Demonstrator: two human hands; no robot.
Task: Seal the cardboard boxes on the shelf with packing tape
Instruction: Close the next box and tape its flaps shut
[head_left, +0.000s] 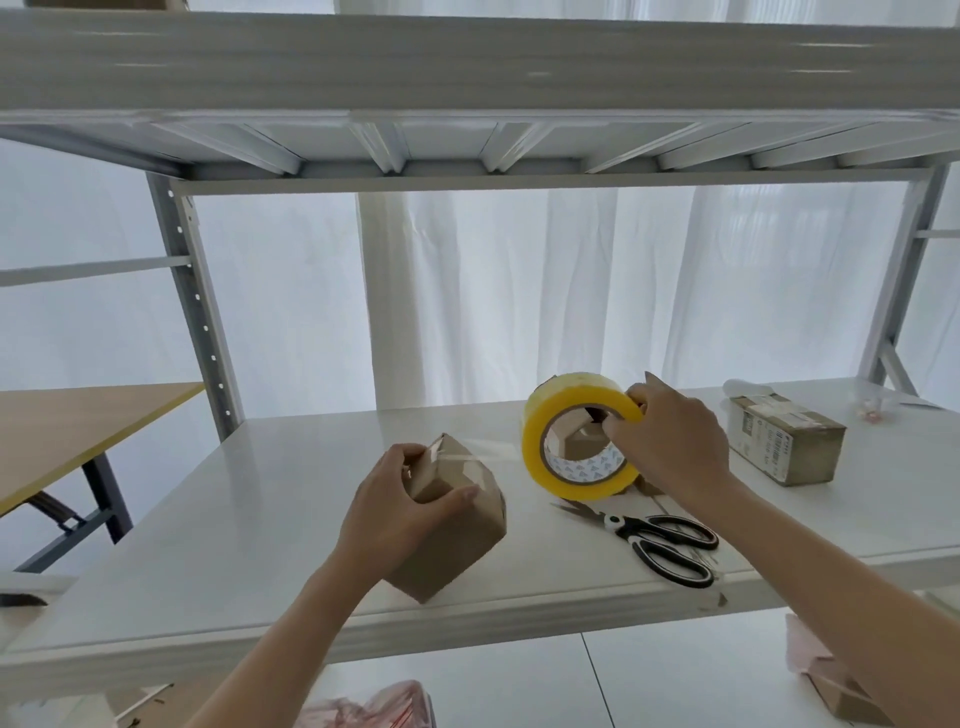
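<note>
A small brown cardboard box (457, 540) sits on the white shelf (260, 519) near its front edge. My left hand (400, 509) grips the box's upper left end, thumb across its side. A clear strip of tape (480, 451) runs from the box top to the yellow tape roll (561, 467), held upright just right of the box. My right hand (670, 441) holds the roll, fingers hooked through its core. A second box (784, 441) with labels lies further right on the shelf.
Black-and-white scissors (660, 543) lie on the shelf below the roll, near the front edge. An upper shelf (467, 62) hangs overhead. A wooden table (67, 431) stands at the left. Pink plastic bags (374, 706) and another box (841, 691) are on the level below.
</note>
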